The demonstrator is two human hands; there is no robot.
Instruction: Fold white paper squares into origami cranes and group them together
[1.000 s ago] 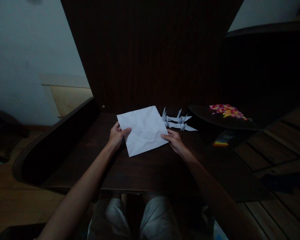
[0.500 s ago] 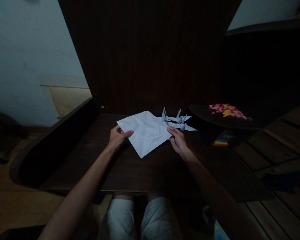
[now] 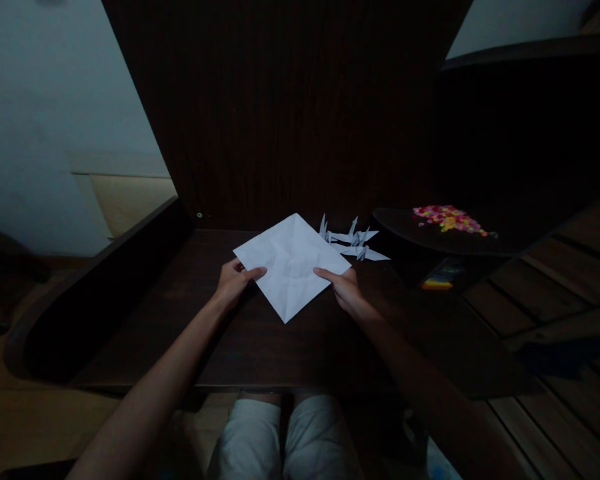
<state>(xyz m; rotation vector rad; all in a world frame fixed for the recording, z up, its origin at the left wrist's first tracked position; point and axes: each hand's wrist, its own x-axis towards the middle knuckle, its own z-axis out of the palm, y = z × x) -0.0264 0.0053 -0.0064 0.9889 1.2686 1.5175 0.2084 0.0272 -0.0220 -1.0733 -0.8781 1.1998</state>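
Both hands are on one sheet of white paper (image 3: 291, 263). Left hand (image 3: 233, 283) pinches it near the left corner: thumb on top, other fingers curled behind the edge. Right hand (image 3: 348, 289) mirrors that near the right corner, thumb on top pointing inward, remaining fingers mostly hidden by the sheet.

Sheet is turned diamond-wise: one corner toward the person, one toward the dark back panel (image 3: 290, 120). Faint creases across its face, surface not quite flat. It's over the middle of the dark table (image 3: 260, 363); can't tell if its underside touches the wood.

Folded paper figures (image 3: 361, 253) with pointed tips, crane-like, sit on the table behind and right of the sheet, bunched; count unclear, they overlap. Further right, a curved shelf (image 3: 397, 230) carries a loose pile of small pink, red and yellow pieces (image 3: 450, 219). Yellow-orange item (image 3: 437, 285) below that shelf, too dim to identify. Raised side board (image 3: 75, 320) at the table's left end. Person's knees, pale shorts (image 3: 250, 437), at the table's front edge.
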